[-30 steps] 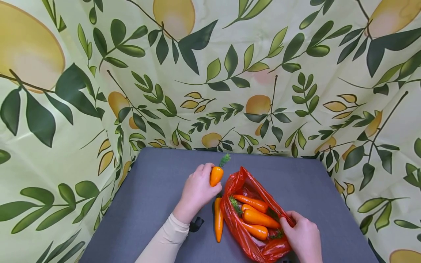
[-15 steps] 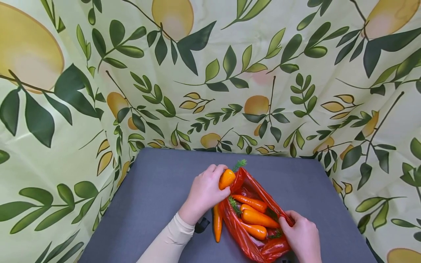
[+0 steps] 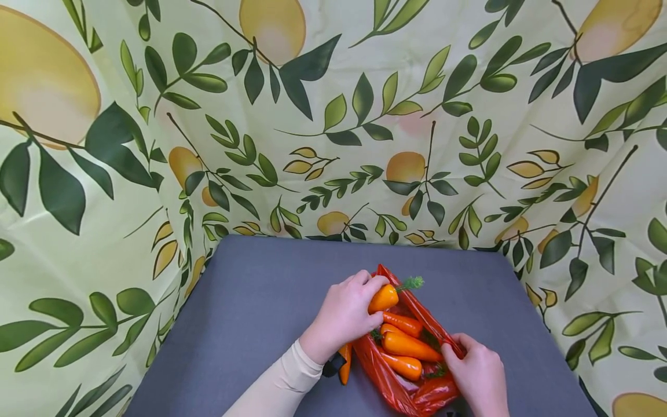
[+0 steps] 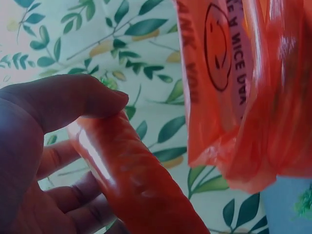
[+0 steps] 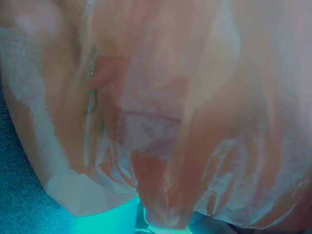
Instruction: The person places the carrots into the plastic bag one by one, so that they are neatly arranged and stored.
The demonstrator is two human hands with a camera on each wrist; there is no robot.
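Step in hand: small shiny orange plastic carrot with green tuft (image 3: 384, 297) is held over mouth of thin red plastic bag (image 3: 401, 387). Carrot is gripped by curled fingers and thumb of left hand (image 3: 348, 313). Bag edge is pinched and held open by right hand (image 3: 476, 375).

Three orange carrots (image 3: 409, 346) are already lying inside bag. One more orange carrot (image 3: 343, 369) is lying on grey table (image 3: 250, 313), half hidden under left wrist.

Held carrot's long axis is nearly level; green top is pointed right and a little up, thin tip is hidden in palm.

Next move, likely: carrot to be lowered in, then fingers loosened.
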